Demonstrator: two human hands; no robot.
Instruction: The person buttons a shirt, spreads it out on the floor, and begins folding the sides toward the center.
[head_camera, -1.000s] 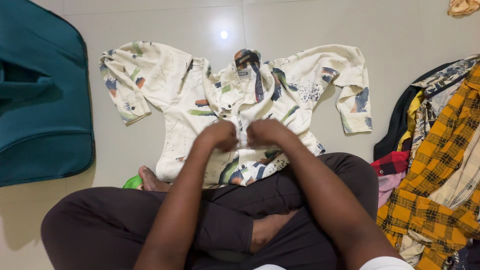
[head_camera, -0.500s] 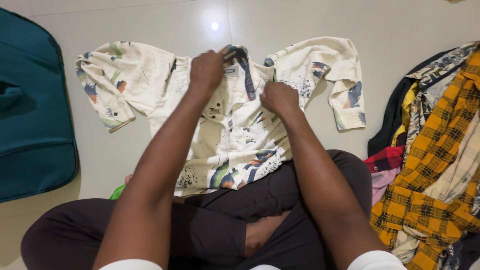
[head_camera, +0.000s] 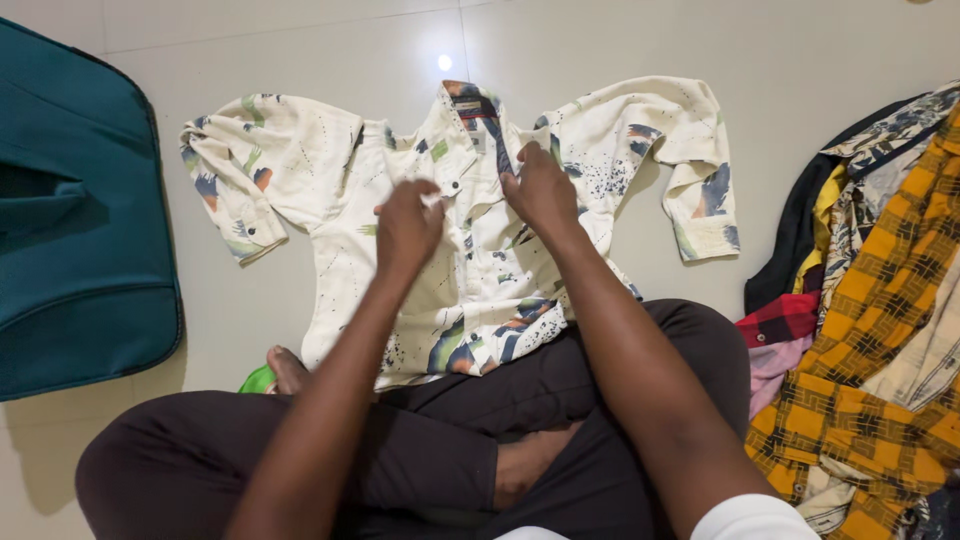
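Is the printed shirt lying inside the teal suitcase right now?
No, the printed shirt is spread flat on the tiled floor, apart from the teal suitcase at the left, with both hands on its front.

shirt (head_camera: 470, 220) flat on floor (head_camera: 800, 60) before crossed legs (head_camera: 420, 450); suitcase (head_camera: 80, 220) left, clothes pile (head_camera: 880, 320) right.

- The person is wearing dark brownish-black trousers (head_camera: 440, 460), which are filling the lower middle of the frame and creasing in soft folds across the lap.
- White sleeve edges (head_camera: 755, 518) are showing at the bottom edge of the frame, one on each arm, leaving both forearms bare.
- The left hand (head_camera: 408, 225) and right hand (head_camera: 540, 190), mid-frame, are wearing no gloves, rings or watch.
- The feet (head_camera: 287, 368), at lower left and lower centre, are going bare.
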